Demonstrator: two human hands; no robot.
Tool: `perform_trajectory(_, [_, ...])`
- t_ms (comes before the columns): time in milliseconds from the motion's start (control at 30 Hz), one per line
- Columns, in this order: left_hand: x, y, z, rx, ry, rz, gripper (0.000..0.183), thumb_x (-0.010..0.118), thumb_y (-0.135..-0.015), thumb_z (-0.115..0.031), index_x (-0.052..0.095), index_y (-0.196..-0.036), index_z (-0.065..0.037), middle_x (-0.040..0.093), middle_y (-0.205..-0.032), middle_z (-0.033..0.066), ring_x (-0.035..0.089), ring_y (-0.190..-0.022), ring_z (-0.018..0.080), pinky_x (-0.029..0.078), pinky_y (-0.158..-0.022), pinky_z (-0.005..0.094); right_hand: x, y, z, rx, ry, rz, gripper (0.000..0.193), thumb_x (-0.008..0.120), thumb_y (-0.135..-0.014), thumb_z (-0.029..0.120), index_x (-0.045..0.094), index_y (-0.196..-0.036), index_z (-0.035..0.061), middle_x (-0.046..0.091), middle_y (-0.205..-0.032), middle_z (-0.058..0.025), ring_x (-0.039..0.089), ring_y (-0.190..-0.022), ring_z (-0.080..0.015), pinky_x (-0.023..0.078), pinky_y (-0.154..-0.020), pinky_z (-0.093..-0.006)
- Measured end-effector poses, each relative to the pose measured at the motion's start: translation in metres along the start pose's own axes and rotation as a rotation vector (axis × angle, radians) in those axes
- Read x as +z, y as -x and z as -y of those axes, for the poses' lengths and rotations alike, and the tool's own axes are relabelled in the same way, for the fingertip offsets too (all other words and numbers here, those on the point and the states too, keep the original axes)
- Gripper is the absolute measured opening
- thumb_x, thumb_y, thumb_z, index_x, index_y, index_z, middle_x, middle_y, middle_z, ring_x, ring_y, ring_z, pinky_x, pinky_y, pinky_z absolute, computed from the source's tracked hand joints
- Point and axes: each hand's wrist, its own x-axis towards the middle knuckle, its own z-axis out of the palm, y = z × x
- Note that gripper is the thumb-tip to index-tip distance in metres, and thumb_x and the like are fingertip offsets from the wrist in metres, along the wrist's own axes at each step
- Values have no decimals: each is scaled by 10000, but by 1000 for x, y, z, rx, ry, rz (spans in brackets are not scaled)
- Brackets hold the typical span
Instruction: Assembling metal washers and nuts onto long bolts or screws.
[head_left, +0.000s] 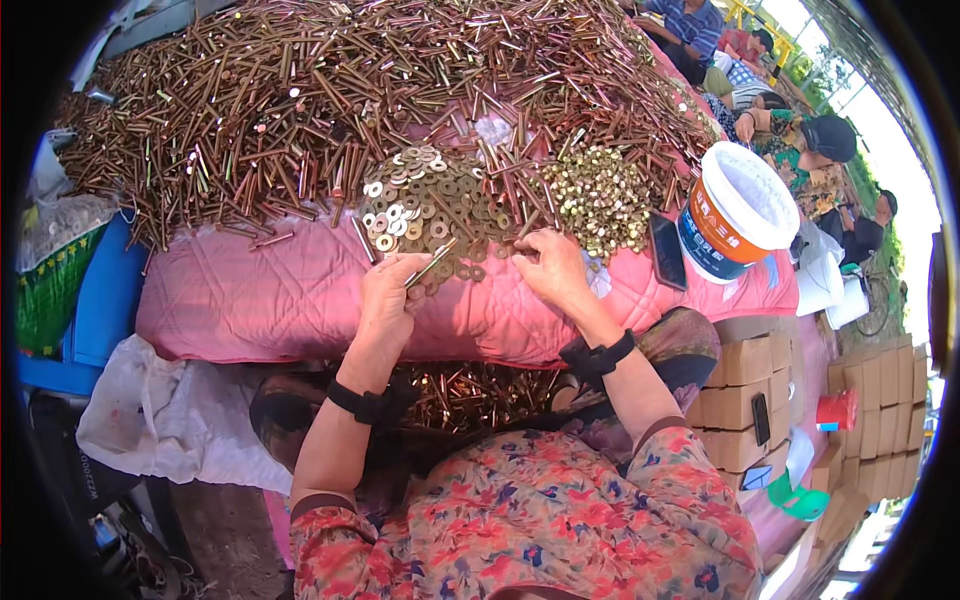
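My left hand (386,296) is closed on a slim, brass-coloured metal bolt (434,262), which points up and to the right over the near edge of a pile of flat round washers (428,205). At the right side of that pile, my right hand (556,268) has its fingertips pinched together; what they hold, if anything, is too small to tell. Just beyond the right hand lies a heap of small gold-coloured nuts (602,195). A huge spread of similar bolts (290,90) covers the far part of the pink quilted cloth (250,300).
A white bucket (735,210) with an orange and blue label stands at right, beside a dark phone (667,252). More metal pieces (480,395) lie below the cloth's front edge. Cardboard boxes (735,410) are stacked lower right. Several people sit at upper right.
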Motion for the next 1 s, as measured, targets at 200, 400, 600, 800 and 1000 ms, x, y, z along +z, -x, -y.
perform_trajectory(200, [-5,4,4,5,51,62,95,647,-770,-94,564,-774,-47,554,-630,33,397,-436,34,259,-375,159,-18,-3,-16,173,-87,-33,143,629,-743,171,664,-819,54,609,-783,-130,605,-784,-313,482,-701,-413])
perform_trajectory(400, [9,6,0,5,-22,33,84,579,-804,-87,525,-762,-37,538,-640,55,364,-445,37,261,-389,168,-23,-8,-62,219,215,-163,189,638,-749,144,627,-918,59,582,-882,-166,586,-827,-353,474,-719,-428])
perform_trajectory(600, [9,-2,12,12,4,14,58,638,-780,-73,604,-758,-31,547,-633,10,375,-424,28,256,-385,158,-8,-12,-55,148,307,-196,165,627,-742,112,566,-880,44,572,-849,-157,572,-840,-343,472,-714,-447])
perform_trajectory(800, [15,4,17,12,-26,16,48,645,-773,-57,607,-754,-36,530,-620,-7,371,-426,21,249,-383,164,-11,-15,-59,98,270,-169,167,601,-740,94,566,-892,36,565,-881,-164,559,-880,-341,468,-755,-443])
perform_trajectory(1000, [18,4,18,2,-69,38,65,633,-778,-56,572,-757,-52,506,-643,-7,356,-443,30,255,-387,159,-19,-15,-48,118,296,-69,172,609,-750,99,566,-904,34,570,-894,-162,563,-891,-341,469,-764,-442])
